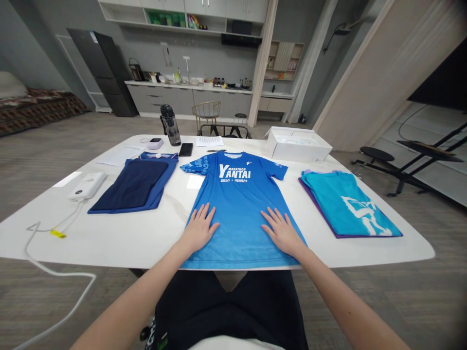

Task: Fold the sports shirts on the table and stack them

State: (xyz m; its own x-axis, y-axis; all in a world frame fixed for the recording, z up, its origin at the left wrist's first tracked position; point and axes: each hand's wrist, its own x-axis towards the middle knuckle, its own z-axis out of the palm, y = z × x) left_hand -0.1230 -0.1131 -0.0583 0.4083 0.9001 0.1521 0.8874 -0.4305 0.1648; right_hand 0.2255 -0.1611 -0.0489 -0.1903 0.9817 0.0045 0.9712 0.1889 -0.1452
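Note:
A blue "Marathon Yantai" T-shirt lies spread flat, front up, on the white table, its collar pointing away from me and its hem along the near edge. My left hand rests with fingers apart on the shirt's lower left side. On the lower right side, my right hand lies flat, fingers spread. Neither hand grips the cloth. To the left are folded navy and blue garments. Folded turquoise cloth with a white print sits at the right, on top of purple cloth.
Behind the shirt stand a dark bottle, a phone, papers and an open white box. A white power strip lies at the left, its cable hanging over the near edge. Chairs stand beyond the table.

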